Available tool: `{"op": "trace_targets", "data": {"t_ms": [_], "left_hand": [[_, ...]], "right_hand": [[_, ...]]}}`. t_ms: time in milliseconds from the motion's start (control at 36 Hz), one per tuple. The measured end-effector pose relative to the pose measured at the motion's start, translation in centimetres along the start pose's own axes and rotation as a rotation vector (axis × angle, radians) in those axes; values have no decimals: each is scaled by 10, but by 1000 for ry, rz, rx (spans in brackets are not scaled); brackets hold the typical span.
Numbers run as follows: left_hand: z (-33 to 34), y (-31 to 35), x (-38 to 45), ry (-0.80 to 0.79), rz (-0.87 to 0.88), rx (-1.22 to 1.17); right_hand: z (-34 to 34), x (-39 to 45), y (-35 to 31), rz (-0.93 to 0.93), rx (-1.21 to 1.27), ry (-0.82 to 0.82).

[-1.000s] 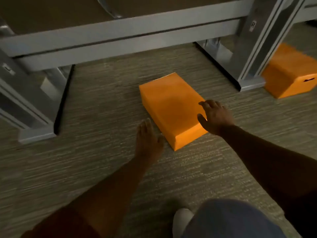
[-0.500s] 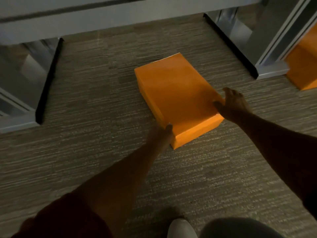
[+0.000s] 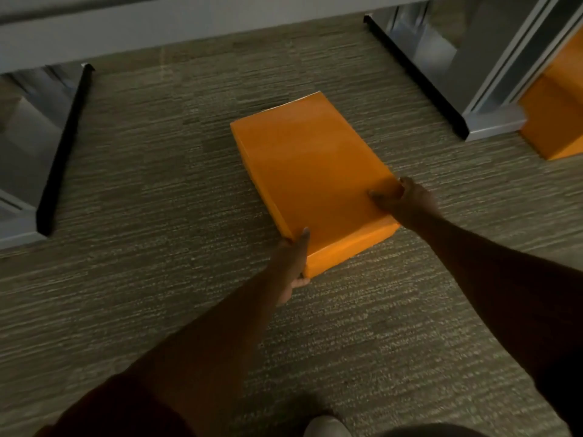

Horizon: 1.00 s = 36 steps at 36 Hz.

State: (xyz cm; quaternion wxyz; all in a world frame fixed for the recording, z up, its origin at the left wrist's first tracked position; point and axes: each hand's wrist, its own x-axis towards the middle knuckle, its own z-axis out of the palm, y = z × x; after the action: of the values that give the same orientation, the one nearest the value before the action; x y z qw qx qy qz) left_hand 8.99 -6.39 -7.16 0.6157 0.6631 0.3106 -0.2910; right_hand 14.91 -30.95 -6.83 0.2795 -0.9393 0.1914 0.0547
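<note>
On carpet [image 3: 157, 184]: orange box [image 3: 309, 165] between left hand [image 3: 291, 263], right hand [image 3: 407, 201] (fingers [image 3: 403, 186] gripping edges).

Box [image 3: 310, 171] on carpet [image 3: 151, 190]; second box [image 3: 558, 121] far right.

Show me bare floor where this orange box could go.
Bare carpet runs left of the orange box to the left frame foot, and nearer, down to the shoe. The right is crowded: right frame leg and second orange box.

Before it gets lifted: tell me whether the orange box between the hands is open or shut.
Shut. The orange box shows an unbroken flat top, no inside visible; left hand and right hand grip its near corners.
</note>
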Motion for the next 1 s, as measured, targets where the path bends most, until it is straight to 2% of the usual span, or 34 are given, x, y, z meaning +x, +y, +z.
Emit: {"op": "trace_targets", "data": {"t_ms": [222, 333, 611, 778, 1000], "left_hand": [[-16, -18, 5, 19, 64, -150], [-31, -14, 2, 60, 112, -235], [-109, -3, -19, 178, 106, -443], [-169, 4, -30, 209, 207, -479], [-257, -6, -45, 270, 300, -484]], "right_hand": [[13, -15, 5, -47, -37, -79], [16, -19, -10, -124, -106, -41], [21, -16, -128, -328, -173, -105], [32, -25, -206, -387, -129, -212], [83, -64, -269, -425, -14, -237]]}}
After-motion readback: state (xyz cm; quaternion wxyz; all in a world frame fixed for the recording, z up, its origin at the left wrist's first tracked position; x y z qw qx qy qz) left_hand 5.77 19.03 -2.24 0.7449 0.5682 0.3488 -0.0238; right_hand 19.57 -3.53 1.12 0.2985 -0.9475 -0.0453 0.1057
